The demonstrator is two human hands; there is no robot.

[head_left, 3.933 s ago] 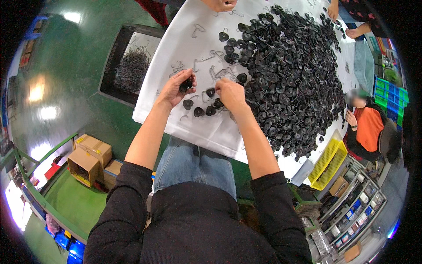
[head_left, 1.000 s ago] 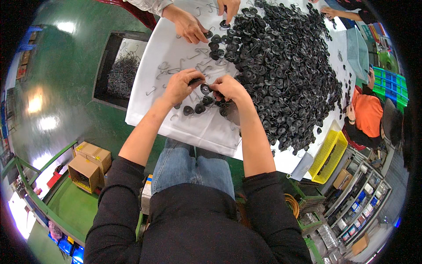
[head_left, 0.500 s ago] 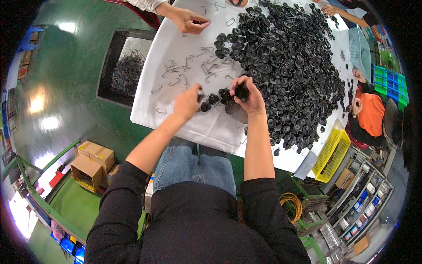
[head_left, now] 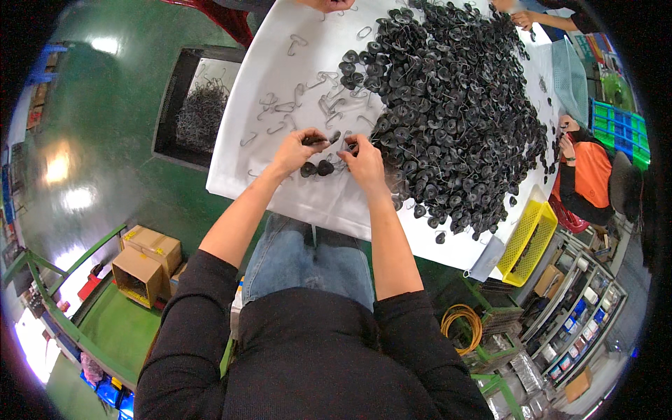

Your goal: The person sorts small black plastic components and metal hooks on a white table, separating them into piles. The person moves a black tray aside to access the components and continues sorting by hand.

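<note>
My left hand (head_left: 297,151) is closed in a pinch over the white table, with a dark piece that looks like a small black rubber disc (head_left: 334,136) at its fingertips. Close by on the right, my right hand (head_left: 364,160) is also pinched. Something thin and pale shows at its fingertips, too blurred to name. Two black rubber discs (head_left: 325,167) lie just below the gap between my hands. Beyond my hands, loose bent wire hooks (head_left: 283,107) are scattered. A big pile of black discs with wire hooks (head_left: 455,112) rises to the right.
The white table (head_left: 238,171) has its near edge by my lap. A black-framed bin of wire hooks (head_left: 199,119) stands left. A yellow basket (head_left: 530,241) and a pale blue basket (head_left: 570,80) sit at the right edge. Co-workers' hands (head_left: 568,136) reach in from right and far sides.
My right hand has moved left from the pile's edge and come close to my left hand, which shifted slightly right and up. A co-worker's hand at the far left has drawn back.
</note>
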